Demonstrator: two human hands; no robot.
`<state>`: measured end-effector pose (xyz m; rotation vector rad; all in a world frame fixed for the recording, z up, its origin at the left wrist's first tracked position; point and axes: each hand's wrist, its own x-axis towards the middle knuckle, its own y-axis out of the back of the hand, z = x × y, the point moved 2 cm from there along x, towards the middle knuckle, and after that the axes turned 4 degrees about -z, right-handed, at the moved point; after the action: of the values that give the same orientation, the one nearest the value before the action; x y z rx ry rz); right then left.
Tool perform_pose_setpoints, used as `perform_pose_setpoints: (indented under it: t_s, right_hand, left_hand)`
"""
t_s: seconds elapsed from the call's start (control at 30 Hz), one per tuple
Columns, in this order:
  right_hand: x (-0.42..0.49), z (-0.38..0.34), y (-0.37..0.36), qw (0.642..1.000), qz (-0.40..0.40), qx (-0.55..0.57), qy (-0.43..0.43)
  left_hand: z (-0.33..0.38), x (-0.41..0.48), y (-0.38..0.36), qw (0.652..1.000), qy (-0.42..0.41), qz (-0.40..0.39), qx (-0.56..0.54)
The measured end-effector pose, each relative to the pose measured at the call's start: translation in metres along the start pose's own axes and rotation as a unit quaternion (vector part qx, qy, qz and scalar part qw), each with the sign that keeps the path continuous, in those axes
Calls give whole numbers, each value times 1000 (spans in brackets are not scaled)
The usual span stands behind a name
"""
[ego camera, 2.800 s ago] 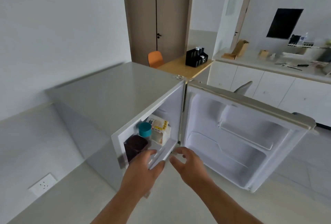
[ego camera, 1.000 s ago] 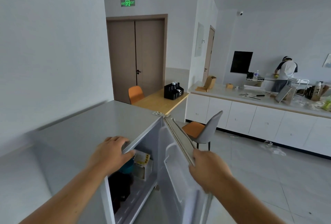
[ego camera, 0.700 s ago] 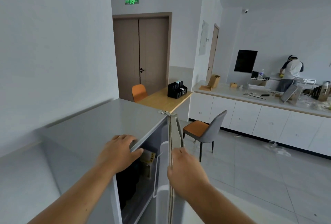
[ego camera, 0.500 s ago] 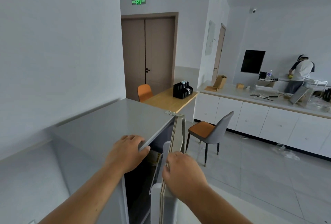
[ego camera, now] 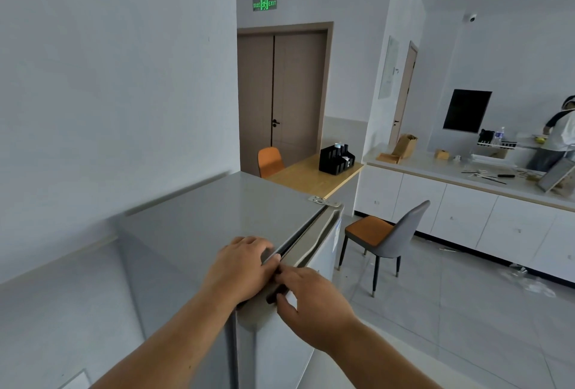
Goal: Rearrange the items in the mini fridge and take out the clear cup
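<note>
The grey mini fridge stands against the left wall with its door swung in against the cabinet, only a thin dark gap left along the top edge. My left hand lies flat on the fridge top at its front edge, fingers over the gap. My right hand presses on the door's top corner with curled fingers. Nothing inside the fridge is visible, and no clear cup is in view.
A grey chair with an orange seat stands on the tiled floor right of the fridge. A wooden table with a black organiser lies behind. White counter cabinets run along the right wall, where a person stands.
The fridge door has swung from wide open to nearly flush against the cabinet, pushed by my right hand. The items inside have dropped out of sight. My left hand stayed on the top edge.
</note>
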<state>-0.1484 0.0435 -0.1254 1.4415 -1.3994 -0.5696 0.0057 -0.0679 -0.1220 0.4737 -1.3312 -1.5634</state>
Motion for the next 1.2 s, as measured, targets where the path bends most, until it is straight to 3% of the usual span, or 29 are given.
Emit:
perform_pose_setpoints:
  t_s: [1.2]
  right_hand:
    - [14, 6, 9, 999, -5, -30, -37]
  left_hand:
    - [6, -1, 10, 999, -9, 14, -40]
